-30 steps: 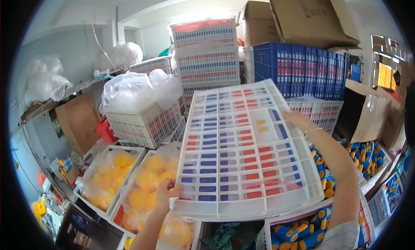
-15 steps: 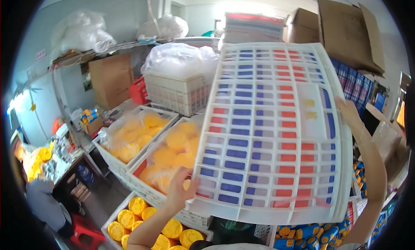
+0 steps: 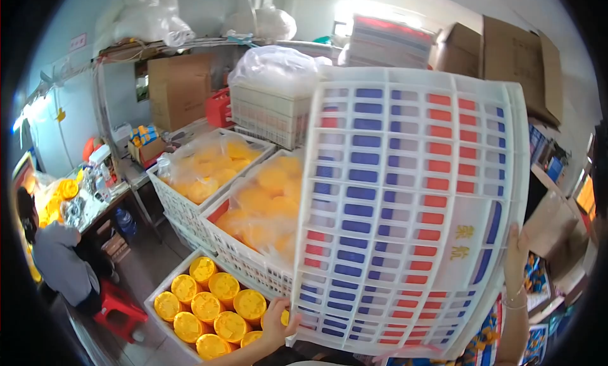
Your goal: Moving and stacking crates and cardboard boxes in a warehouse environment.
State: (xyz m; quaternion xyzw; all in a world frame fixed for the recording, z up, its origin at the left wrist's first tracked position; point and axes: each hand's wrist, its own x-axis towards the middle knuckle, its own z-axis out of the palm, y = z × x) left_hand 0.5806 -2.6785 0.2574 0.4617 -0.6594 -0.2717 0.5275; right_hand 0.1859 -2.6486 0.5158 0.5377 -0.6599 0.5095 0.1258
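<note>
Left hand (image 3: 276,327): fingers curled, gripping white crate (image 3: 462,215) at lower left edge. Right hand (image 3: 516,257): clasping right edge, forearm upright.

Pale blue wall (image 3: 75,147) on the left, grey floor (image 3: 138,255) below, red plastic stool (image 3: 119,306) near a cluttered workbench (image 3: 105,208), and that window (image 3: 380,11) up top is blown out.

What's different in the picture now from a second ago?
The white crate appears to have tipped: in the view, its far end has risen and its near end has dipped. The left hand and right hand both stay on it; nothing was let go. The view has turned left, showing a seated person and more yellow tubs. The bagged yellow things stayed put.
</note>
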